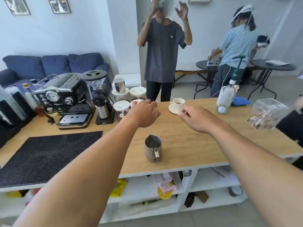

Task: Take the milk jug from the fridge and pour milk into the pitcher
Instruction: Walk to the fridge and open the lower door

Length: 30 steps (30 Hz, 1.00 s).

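Worktop: a light wooden worktop [188,145] is seen from the near side, with both arms stretched out over it.
Pitcher: a small stainless-steel pitcher [153,149] stands upright near the near edge, handle turned to the near side, spout to the far side.
Milk jug: not in view. No fridge is seen either, so its direction from the fingers cannot be told.
Left hand: the left hand [144,114] is held above the worktop, fingers spread and relaxed, nothing grasped.
Right hand: the right hand [199,119] is held with fingers loosely curled and nothing grasped, its tips just beside a white cup on a saucer [177,104].
Key relation: the pitcher lies on the near side of both hands, between the forearms, with the left hand closer.
Step judged: the jug is yet to be fetched, so a turn away from the worktop is probably needed.
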Each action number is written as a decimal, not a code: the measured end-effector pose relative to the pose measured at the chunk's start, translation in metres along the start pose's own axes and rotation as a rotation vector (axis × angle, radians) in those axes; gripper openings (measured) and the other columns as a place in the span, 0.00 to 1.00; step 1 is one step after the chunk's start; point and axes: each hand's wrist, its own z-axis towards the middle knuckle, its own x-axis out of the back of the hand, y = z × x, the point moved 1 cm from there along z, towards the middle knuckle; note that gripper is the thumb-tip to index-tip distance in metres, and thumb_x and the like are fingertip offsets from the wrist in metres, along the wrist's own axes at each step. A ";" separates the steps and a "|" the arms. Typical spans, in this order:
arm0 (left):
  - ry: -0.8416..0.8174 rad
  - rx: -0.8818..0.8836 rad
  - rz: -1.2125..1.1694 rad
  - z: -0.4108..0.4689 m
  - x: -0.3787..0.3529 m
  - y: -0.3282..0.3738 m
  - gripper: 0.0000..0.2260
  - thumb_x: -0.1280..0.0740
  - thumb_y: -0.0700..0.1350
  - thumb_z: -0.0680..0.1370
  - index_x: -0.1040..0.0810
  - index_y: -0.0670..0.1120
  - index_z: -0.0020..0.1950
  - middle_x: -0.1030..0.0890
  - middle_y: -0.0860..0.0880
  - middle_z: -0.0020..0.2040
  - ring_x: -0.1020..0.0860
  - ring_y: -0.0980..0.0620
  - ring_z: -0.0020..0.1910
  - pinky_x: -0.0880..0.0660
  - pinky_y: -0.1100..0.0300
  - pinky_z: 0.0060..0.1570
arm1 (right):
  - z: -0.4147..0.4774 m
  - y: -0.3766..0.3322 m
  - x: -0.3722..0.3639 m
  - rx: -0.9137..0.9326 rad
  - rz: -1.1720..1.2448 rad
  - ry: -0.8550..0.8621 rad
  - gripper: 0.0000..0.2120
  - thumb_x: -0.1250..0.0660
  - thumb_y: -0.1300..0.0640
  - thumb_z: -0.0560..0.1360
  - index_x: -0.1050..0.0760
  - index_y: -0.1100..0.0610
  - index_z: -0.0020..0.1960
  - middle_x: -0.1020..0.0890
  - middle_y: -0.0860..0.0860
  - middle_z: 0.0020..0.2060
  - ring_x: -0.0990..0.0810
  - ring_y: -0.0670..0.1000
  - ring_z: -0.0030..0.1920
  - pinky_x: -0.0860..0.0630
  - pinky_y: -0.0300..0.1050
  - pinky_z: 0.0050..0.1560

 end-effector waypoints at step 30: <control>-0.053 -1.187 -0.125 -0.133 -0.003 0.545 0.24 0.50 0.62 0.83 0.23 0.49 0.65 0.26 0.49 0.67 0.31 0.47 0.69 0.58 0.32 0.72 | -0.537 0.163 0.130 -1.114 -0.114 0.450 0.21 0.46 0.45 0.81 0.33 0.54 0.69 0.28 0.53 0.65 0.29 0.54 0.64 0.30 0.53 0.61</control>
